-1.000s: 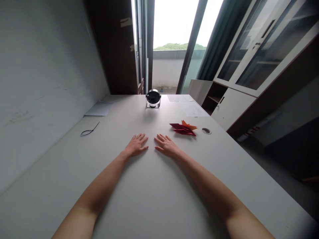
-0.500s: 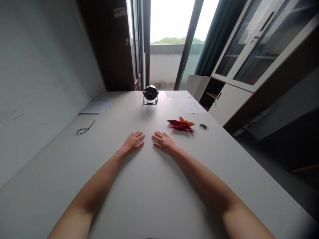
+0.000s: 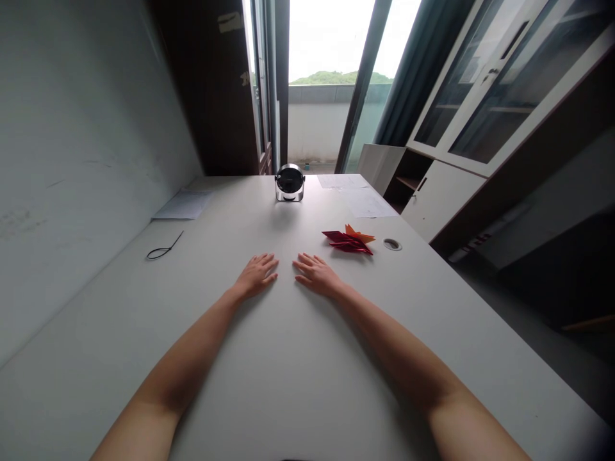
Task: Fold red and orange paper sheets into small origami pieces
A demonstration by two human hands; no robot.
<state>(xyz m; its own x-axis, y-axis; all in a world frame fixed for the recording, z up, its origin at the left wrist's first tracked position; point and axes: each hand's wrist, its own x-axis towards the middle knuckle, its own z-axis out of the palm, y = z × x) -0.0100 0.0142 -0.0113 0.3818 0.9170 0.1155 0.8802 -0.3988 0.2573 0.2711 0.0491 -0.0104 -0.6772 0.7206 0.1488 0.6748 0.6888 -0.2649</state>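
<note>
One white table: it carries everything near us; its level top is, we judge, why both hands can lie so flat.
Paper sheets: we see some at the far left and far right, lying flat towards the edges, perhaps to keep the middle free for our hands.
Round black-faced device: it stands upright at the far side, its metal bracket seemingly there to prop it facing us.
Left hand: palm down, fingers modestly spread and thumb apart, gripping nothing; it seems to rest on the tabletop.
Right hand: mirrors the left, fingers likewise parted and holding nothing, a narrow gap between the two.
Folded paper shapes: red and orange, overlapping just beyond our right hand and untouched, probably set there within easy reach.
Black cable tie: looped, lying well left of our left hand.
Round opening: set in the tabletop right of the folded shapes, likely for cables.
View, against one second ago: everything sits slightly higher and further left, so we think the head turned; hands and objects keep their arrangement.
</note>
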